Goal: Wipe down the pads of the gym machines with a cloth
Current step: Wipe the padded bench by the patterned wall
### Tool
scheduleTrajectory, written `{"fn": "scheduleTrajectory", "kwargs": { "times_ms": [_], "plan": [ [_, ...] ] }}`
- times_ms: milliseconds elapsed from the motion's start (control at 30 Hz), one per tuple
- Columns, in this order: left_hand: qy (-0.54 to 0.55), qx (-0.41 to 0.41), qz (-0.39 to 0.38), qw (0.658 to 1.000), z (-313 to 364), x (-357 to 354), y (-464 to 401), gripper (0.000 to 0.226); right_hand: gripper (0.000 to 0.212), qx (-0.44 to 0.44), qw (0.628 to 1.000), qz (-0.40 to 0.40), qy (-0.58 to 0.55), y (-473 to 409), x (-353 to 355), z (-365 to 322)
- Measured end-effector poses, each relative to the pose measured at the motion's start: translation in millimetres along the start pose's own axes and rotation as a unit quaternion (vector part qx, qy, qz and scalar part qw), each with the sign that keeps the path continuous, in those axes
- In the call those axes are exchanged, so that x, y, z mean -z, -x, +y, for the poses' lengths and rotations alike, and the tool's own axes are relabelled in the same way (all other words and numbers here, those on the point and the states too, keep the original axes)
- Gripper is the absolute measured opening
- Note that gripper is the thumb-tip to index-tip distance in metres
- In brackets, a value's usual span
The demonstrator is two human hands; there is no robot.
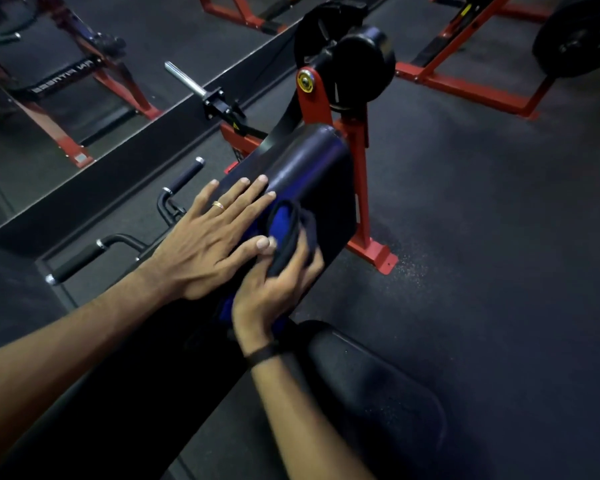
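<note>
One person, two bare hands in view. The left hand point(208, 244) lies flat, palm down, on the upper face of the long black pad point(305, 168); its fingers point(253, 194) are spread apart and extended, gripping nothing, and its thumb tip touches the cloth. One gold ring point(218, 205) sits on one finger of that hand. The right hand point(274, 289) is closed on one cloth point(286, 230), blue with a darker edge, bunched and pressed against the pad's right-hand side, just beside the left hand; its fingers are curled around the cloth's lower folds. More blue fabric shows below the right palm, against the pad. One dark band point(262, 355) circles the right wrist.

Pads counted: three. The long pad under both hands, sloping up and away; one rounded black seat pad point(371, 386) lower right, near the right forearm; one black roller pad point(368, 57) at the top of the machine, beyond the long pad.

The machine's frame point(359, 188) is red, with one bolted foot plate point(378, 256) on the dark rubber floor point(499, 237). Two black-gripped handles point(80, 261) stand to the left of the long pad, and one bare chrome plate peg point(184, 77) projects above them. One black weight plate point(579, 36) sits at the upper right on a separate red frame. One mirror point(66, 81) runs along the upper left, reflecting further red equipment. Lighting is dim; the cloth's surface detail cannot be made out.
</note>
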State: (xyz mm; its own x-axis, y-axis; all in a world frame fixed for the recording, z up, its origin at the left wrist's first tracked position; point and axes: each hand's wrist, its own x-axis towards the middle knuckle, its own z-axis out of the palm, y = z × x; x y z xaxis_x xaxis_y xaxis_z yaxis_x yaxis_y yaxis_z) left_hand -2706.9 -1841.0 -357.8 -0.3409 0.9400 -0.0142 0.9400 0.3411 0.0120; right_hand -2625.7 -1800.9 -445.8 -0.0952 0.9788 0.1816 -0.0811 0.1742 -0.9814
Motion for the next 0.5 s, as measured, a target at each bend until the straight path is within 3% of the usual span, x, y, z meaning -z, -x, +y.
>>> {"fn": "scheduleTrajectory", "kwargs": {
  "times_ms": [100, 267, 500],
  "plan": [
    [-0.003, 0.0, 0.0, 1.0, 3.1, 0.2, 0.2, 0.074, 0.043, 0.001, 0.997, 0.053, 0.052, -81.3, -18.5, 7.0],
    [-0.017, 0.006, -0.008, 1.0, 2.2, 0.1, -0.2, 0.074, 0.045, -0.186, 0.979, 0.07, 0.045, -175.4, -29.1, 81.6],
    [-0.007, 0.007, -0.011, 1.0, 1.8, 0.2, -0.4, 0.074, 0.048, -0.286, 0.956, 0.061, 0.035, -123.1, -5.3, 154.3]
  ]
}}
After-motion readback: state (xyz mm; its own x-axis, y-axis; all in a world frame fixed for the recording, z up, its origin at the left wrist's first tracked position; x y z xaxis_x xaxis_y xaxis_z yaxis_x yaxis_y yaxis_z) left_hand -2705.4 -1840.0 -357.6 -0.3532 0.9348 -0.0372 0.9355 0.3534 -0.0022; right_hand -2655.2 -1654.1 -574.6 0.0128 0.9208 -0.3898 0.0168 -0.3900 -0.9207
